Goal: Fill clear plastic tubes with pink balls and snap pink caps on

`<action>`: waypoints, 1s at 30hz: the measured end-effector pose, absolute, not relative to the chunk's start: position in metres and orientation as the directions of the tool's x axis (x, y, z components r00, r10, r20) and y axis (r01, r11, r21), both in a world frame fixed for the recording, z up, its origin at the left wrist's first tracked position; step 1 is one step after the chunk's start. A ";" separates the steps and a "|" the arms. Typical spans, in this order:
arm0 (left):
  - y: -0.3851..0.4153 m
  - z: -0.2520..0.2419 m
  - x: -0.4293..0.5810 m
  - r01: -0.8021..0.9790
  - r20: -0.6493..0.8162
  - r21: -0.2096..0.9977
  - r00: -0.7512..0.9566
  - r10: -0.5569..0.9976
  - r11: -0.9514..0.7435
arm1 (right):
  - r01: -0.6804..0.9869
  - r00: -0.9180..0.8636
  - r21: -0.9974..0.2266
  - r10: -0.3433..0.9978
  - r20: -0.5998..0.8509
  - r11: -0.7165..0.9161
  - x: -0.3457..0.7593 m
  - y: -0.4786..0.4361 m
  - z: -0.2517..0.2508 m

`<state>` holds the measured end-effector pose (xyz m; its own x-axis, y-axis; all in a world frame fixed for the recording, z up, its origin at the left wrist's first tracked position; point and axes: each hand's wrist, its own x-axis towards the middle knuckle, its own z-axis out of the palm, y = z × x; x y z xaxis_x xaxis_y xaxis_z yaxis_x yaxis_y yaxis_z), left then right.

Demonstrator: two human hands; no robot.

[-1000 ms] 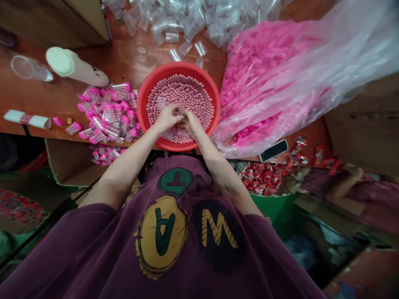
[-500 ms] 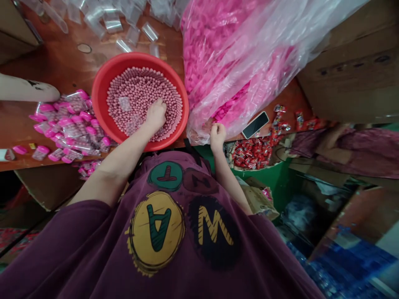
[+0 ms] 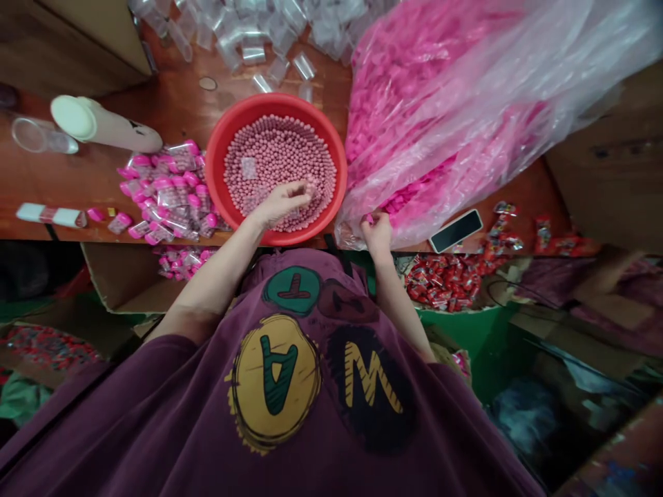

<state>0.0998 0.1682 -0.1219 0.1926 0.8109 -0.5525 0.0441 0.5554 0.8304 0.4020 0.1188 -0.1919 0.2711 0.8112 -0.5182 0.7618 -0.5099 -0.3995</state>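
My left hand [image 3: 284, 201] is over the pink beads [image 3: 282, 148] in the red basin [image 3: 214, 166], its fingers closed around a small clear container [image 3: 310, 186] that is hard to make out. To the right of the basin, my right hand [image 3: 378, 231] pinches a small pink cap [image 3: 369, 219] at the lower edge of the clear plastic bag [image 3: 357, 207]. Many pink caps [image 3: 409, 190] show inside that bag. Left of the basin lies a pile of bead-filled containers with pink lids [image 3: 166, 193].
Clear containers [image 3: 253, 55] lie behind the basin. A phone [image 3: 456, 230] and red wrapped packets [image 3: 445, 279] are on the right. A white bottle [image 3: 108, 124] lies at left, near a cardboard box [image 3: 77, 41]. Another person's arm [image 3: 606, 283] shows at far right.
The view has shifted left, so things appear farther right. My left hand has lifted from the beads, showing something clear in its fingers. A pink cap now shows in my right hand.
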 end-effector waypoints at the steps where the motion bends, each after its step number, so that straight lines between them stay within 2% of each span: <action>1: 0.165 -0.114 0.099 -0.044 -0.579 0.798 0.215 0.786 0.600 | 0.784 0.253 -0.378 0.809 -0.531 -0.493 0.405 0.117 -0.182; 4: 0.158 -0.095 0.096 -0.219 -0.645 0.681 0.272 0.714 0.699 | 0.886 0.187 -0.255 0.802 -0.567 -0.387 0.415 0.112 -0.145; 7: 0.155 -0.087 0.093 -0.286 -0.679 0.616 0.279 0.679 0.734 | 0.955 0.120 -0.137 0.762 -0.636 -0.264 0.428 0.110 -0.106; 9: 0.154 -0.085 0.091 -0.309 -0.691 0.592 0.280 0.666 0.744 | 0.950 0.002 -0.235 0.759 -0.652 -0.204 0.434 0.113 -0.086; 11: 0.154 -0.084 0.090 -0.320 -0.682 0.596 0.283 0.675 0.736 | 0.854 -0.149 -0.481 0.794 -0.589 -0.197 0.429 0.119 -0.074; 13: 0.153 -0.081 0.089 -0.306 -0.665 0.625 0.274 0.695 0.719 | 0.643 -0.228 -0.735 0.861 -0.454 -0.217 0.412 0.129 -0.072; 14: 0.153 -0.080 0.089 -0.292 -0.661 0.638 0.268 0.701 0.713 | 0.525 -0.233 -0.824 0.895 -0.380 -0.213 0.399 0.136 -0.074; 16: 0.151 -0.075 0.088 -0.280 -0.658 0.649 0.261 0.706 0.708 | 0.349 -0.221 -0.923 0.943 -0.250 -0.163 0.368 0.149 -0.079; 20: 0.145 -0.066 0.083 -0.347 -0.662 0.631 0.225 0.715 0.694 | 0.252 -0.269 -0.967 0.957 -0.104 -0.034 0.307 0.173 -0.084; 30: 0.126 -0.047 0.076 -0.531 -0.570 0.649 0.135 0.811 0.545 | 0.267 -0.483 -0.936 0.872 0.078 0.232 0.262 0.181 -0.056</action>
<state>0.0761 0.1263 -0.0473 0.1354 0.8107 -0.5696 -0.5305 0.5448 0.6494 0.2617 0.1812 -0.0563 -0.4832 0.8720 0.0780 0.2669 0.2315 -0.9355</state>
